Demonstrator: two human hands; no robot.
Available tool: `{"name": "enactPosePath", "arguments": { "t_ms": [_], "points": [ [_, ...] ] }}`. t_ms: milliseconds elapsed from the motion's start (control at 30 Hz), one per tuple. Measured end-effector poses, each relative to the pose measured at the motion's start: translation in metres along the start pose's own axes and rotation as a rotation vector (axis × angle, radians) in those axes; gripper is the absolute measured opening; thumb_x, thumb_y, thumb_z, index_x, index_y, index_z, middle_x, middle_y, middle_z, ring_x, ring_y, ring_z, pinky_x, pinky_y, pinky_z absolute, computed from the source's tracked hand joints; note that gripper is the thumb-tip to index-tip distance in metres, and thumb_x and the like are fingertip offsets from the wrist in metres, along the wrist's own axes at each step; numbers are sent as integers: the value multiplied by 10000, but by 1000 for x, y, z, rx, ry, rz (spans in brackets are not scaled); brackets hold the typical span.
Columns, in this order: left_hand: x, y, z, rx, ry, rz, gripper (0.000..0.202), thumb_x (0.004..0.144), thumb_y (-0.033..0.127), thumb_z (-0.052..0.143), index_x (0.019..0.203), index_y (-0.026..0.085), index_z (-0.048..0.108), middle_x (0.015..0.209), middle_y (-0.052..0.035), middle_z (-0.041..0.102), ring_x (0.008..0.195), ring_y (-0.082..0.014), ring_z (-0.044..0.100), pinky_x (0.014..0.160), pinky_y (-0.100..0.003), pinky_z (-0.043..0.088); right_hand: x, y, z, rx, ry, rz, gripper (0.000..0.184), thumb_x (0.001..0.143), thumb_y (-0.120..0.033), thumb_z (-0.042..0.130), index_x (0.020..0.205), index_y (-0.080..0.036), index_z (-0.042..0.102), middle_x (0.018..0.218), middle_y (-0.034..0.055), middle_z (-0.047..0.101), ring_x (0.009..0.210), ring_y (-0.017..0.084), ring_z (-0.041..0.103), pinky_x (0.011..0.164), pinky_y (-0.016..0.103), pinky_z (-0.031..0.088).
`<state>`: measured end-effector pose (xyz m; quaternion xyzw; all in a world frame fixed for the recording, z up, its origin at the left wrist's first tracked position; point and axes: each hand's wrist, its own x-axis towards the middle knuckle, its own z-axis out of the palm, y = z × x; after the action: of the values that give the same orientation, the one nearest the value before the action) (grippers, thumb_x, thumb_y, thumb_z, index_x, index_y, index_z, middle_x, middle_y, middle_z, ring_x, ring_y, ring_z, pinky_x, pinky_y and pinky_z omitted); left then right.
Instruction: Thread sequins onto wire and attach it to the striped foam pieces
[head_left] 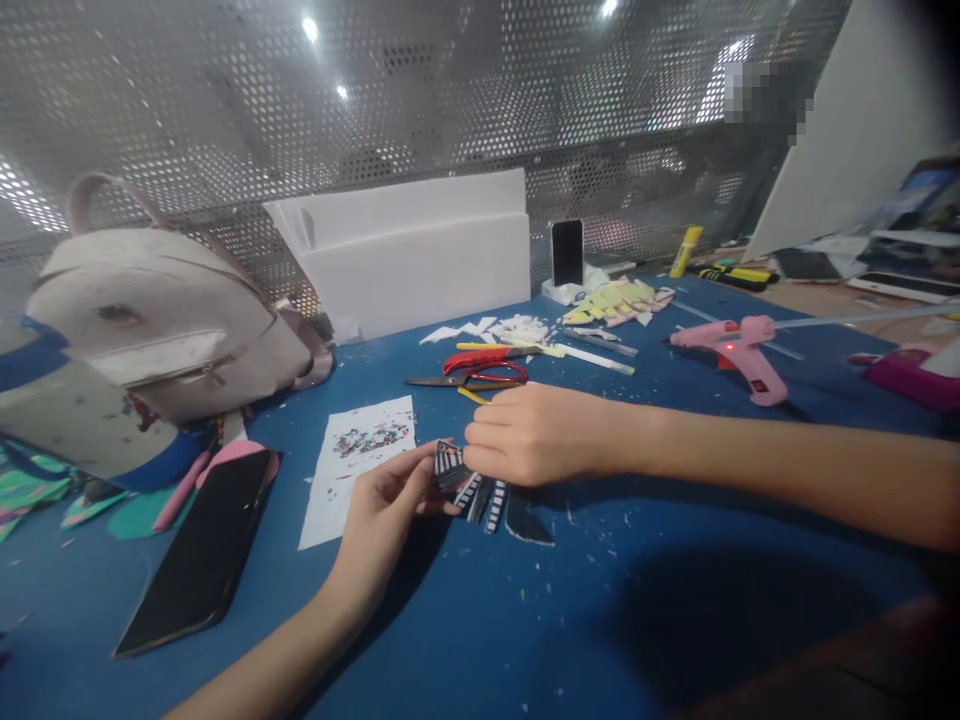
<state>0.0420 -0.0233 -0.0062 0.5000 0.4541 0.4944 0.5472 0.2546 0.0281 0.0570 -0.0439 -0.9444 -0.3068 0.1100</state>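
My left hand (390, 500) pinches a small dark paper piece with white stripes (448, 462) at the middle of the blue table (570, 620). My right hand (529, 435) is closed, knuckles up, its fingertips on the same piece from the right. More striped dark strips (487, 500) and a dark pointed scrap (529, 525) lie fanned out just below my right hand. What else my right fingers hold, if anything, is hidden.
Red-handled scissors (480, 368) lie behind my hands. A white sheet with coloured bits (360, 465) and a black phone (202, 550) lie left, by a pale backpack (165, 320). A pink glue gun (739, 350) and pastel paper strips (619, 300) sit at right; another phone (567, 252) stands behind.
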Motion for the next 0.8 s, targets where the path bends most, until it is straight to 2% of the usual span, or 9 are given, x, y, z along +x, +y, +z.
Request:
{"name": "enactPosePath", "arguments": {
  "t_ms": [167, 333, 667, 733, 800],
  "points": [
    [1, -1, 0, -36, -2, 4, 311, 817, 340, 724, 1076, 169, 733, 1005, -80, 752, 860, -245, 722, 635, -297, 629, -1, 2, 1, 7, -31, 17, 166, 963, -82, 401, 864, -156, 512, 753, 14, 519, 687, 161, 476, 593, 311, 265],
    [1, -1, -1, -46, 11, -14, 309, 800, 336, 742, 1057, 165, 728, 992, -77, 759, 778, -221, 738, 626, -295, 634, -4, 4, 1, 15, -54, 39, 178, 975, -72, 391, 867, -149, 510, 758, 13, 536, 693, 146, 483, 601, 304, 261],
    [0, 2, 2, 84, 47, -11, 393, 773, 358, 747, 1099, 139, 714, 983, -87, 761, 774, -211, 716, 607, -299, 625, -2, 0, -1, 31, -63, 55, 158, 964, -81, 402, 882, -159, 513, 770, 17, 535, 694, 158, 484, 592, 312, 262],
    [1, 4, 1, 128, 44, 8, 392, 788, 382, 726, 1099, 144, 716, 1016, -92, 754, 798, -220, 708, 608, -299, 616, -1, -1, -2, 41, -63, 50, 156, 961, -84, 397, 887, -158, 513, 773, 18, 534, 694, 162, 484, 592, 314, 266],
    [2, 7, -2, 229, 24, 53, 386, 834, 395, 674, 1149, 172, 700, 1145, -95, 716, 915, -240, 690, 640, -288, 599, -1, 0, -1, 56, -71, 51, 146, 958, -87, 398, 897, -155, 512, 783, 21, 536, 703, 164, 488, 600, 314, 275]
  ]
}}
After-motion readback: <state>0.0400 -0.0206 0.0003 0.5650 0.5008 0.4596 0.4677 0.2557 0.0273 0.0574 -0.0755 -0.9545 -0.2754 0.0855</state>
